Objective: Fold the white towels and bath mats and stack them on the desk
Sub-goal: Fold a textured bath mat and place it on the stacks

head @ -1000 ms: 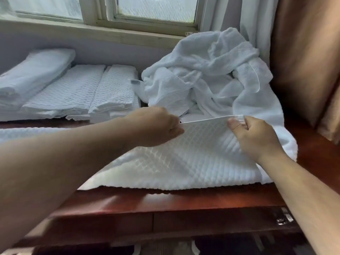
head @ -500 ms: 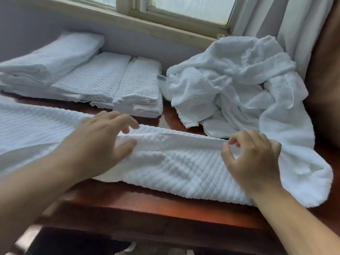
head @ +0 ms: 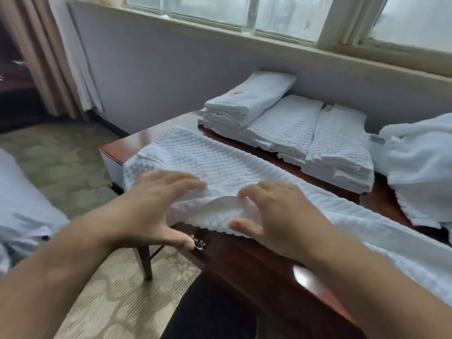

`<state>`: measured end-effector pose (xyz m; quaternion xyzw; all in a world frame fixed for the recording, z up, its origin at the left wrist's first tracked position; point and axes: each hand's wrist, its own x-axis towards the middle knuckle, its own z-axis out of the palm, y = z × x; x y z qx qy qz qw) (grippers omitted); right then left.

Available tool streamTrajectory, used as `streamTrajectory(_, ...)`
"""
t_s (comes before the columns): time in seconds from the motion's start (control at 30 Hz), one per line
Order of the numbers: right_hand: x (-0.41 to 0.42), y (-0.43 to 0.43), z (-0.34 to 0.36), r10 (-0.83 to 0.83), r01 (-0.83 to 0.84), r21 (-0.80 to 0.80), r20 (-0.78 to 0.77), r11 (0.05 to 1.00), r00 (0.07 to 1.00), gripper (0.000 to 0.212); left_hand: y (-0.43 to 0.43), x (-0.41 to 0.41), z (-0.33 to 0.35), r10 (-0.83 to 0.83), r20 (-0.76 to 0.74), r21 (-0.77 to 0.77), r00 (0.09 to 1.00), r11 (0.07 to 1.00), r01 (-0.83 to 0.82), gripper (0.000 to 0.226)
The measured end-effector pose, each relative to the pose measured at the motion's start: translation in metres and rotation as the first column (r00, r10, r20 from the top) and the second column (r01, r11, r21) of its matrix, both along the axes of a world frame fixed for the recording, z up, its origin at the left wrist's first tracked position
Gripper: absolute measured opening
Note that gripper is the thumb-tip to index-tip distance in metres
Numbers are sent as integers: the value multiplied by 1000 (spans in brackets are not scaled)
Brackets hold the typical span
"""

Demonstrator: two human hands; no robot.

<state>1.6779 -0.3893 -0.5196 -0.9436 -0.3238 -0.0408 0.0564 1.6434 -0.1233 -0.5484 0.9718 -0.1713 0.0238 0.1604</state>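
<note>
A long white waffle-textured bath mat (head: 220, 165) lies folded lengthwise along the front of the dark wooden desk (head: 281, 265). My left hand (head: 156, 204) and my right hand (head: 276, 216) rest flat on the mat's near edge, fingers spread, close together near its left part. Behind it stand folded piles: smooth towels (head: 247, 101) and two stacks of waffle mats (head: 286, 123), (head: 337, 143). A heap of unfolded white towels (head: 415, 167) lies at the right.
The desk's left corner (head: 105, 150) sits just left of the mat. A metal drawer pull (head: 199, 244) hangs on the desk front. Patterned carpet (head: 61, 162) and a curtain (head: 49, 57) lie left, the window sill (head: 293, 50) behind. White bedding (head: 19, 204) shows far left.
The view has swung left along the desk. Both hands have moved left along the mat and closer together, from pinching its folded edge to lying flat on it.
</note>
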Motion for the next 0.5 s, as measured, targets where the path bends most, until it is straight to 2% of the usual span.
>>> streamTrajectory(0.07,0,18,-4,89,-86,-57,57,995,994,57,8,-5,-11,-25,-21,91,999,995,27,111)
streamTrajectory(0.13,-2,31,-7,171,-172,-4,113,985,979,39,8,-6,-23,-24,62,152,998,988,14,102)
streamTrajectory(0.23,-1,40,-12,240,-264,75,243,961,940,16,9,-3,-25,-28,144,69,989,997,18,81)
streamTrajectory(0.37,9,37,-9,106,-180,378,210,908,972,13,21,-3,-19,54,271,-83,961,996,-32,62)
streamTrajectory(0.5,32,29,4,-15,-48,498,122,866,992,14,44,2,-9,208,329,-87,921,978,-190,80)
